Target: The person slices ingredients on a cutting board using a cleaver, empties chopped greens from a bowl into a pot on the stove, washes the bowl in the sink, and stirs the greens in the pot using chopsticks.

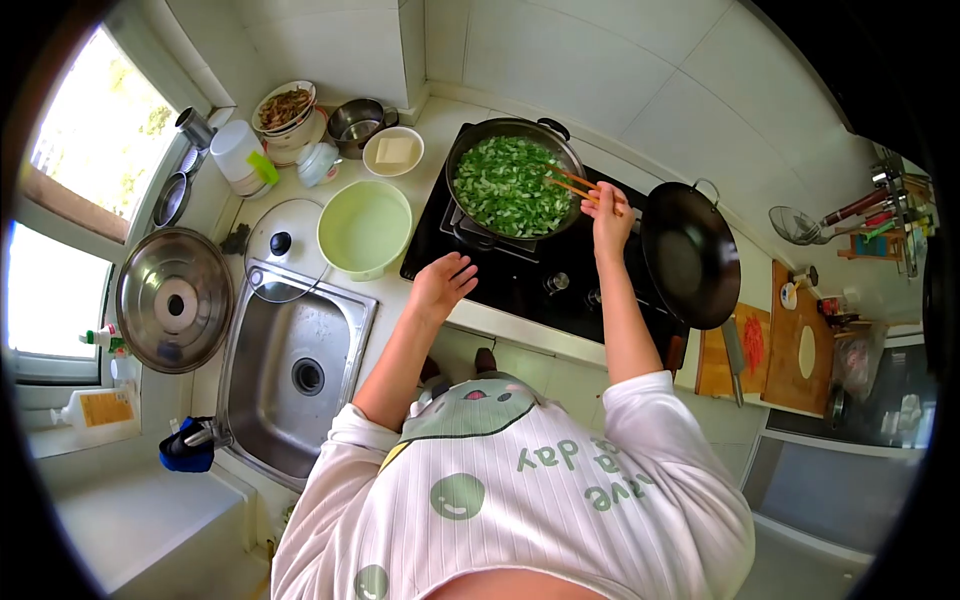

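Chopped green vegetables [508,185] with paler pieces fill a dark two-handled pan [578,172] on the left side of the black gas stove [520,285]. My right hand [608,215] is closed around wooden chopsticks [572,183], whose tips reach the right edge of the greens. Near the stove's front left edge, my left hand [442,285] is held with its fingers apart and nothing in it. A pale green bowl [365,228] stands left of the stove, close to that hand.
An empty black wok [690,255] sits on the stove's right side. The sink [305,370] and a glass lid [285,240] are at left. Boards [785,350] with a knife [734,360] lie at right. Behind the green bowl is a white bowl [394,152] holding a pale block.
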### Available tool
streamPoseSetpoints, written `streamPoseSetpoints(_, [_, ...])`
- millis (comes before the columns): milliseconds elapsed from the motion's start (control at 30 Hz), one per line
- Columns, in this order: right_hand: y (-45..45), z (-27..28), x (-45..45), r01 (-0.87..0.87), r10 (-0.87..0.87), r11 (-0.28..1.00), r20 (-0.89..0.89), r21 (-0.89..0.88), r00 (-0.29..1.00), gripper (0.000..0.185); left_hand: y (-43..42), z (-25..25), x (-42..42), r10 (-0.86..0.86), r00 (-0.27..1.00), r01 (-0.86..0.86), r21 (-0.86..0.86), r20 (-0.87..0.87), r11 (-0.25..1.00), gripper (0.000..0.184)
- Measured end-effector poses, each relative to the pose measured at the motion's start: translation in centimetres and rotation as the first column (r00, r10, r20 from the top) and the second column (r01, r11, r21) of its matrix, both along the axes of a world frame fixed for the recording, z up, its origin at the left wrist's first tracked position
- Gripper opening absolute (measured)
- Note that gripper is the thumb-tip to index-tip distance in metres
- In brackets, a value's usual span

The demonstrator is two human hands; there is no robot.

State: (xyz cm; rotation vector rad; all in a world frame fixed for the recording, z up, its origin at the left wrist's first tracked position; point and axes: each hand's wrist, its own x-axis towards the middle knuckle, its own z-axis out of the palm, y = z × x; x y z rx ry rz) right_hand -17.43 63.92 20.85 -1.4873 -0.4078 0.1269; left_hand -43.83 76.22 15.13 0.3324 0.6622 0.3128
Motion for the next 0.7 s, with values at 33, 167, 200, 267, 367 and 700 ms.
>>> streamPoseSetpoints(33, [0.5, -1.1, 0.4, -0.020, 0.020, 0.999, 0.016, -0.034, 1.000, 0.030, 0.0, 0.1, 0.1, -0.004, 1.000, 0.004, 0.011, 0.000, 1.000, 0.059])
streamPoseSetpoints(167, [3.7, -3.7, -1.0, -0.184, 0.185, 0.980, 0.015, -0.082, 0.983, 0.033, -0.1, 0.1, 0.6, -0.017, 1.000, 0.018, 0.021, -0.015, 1.000, 0.058])
streamPoseSetpoints(200, [4.0, -3.2, -1.5, -0.245, 0.245, 0.966, -0.009, -0.086, 0.970, 0.032, -0.1, 0.1, 0.7, -0.023, 1.000, 0.024, 0.023, -0.014, 0.999, 0.058])
streamPoseSetpoints(267, [2.9, -1.6, -1.8, -0.384, 0.385, 0.917, -0.008, -0.108, 0.923, 0.032, 0.1, 0.3, 0.9, -0.022, 1.000, 0.022, 0.012, -0.005, 1.000, 0.058])
streamPoseSetpoints(367, [0.6, 1.1, 1.1, -0.537, 0.526, 0.817, -0.109, -0.210, 0.843, 0.027, 0.4, 0.1, 0.8, -0.015, 1.000, 0.015, 0.006, 0.019, 1.000, 0.058])
streamPoseSetpoints(700, [4.3, 0.8, 2.2, -0.409, 0.466, 0.839, 0.086, -0.358, 0.881, 0.026, 0.3, 0.9, -0.6, -0.012, 1.000, 0.012, -0.024, 0.001, 1.000, 0.057])
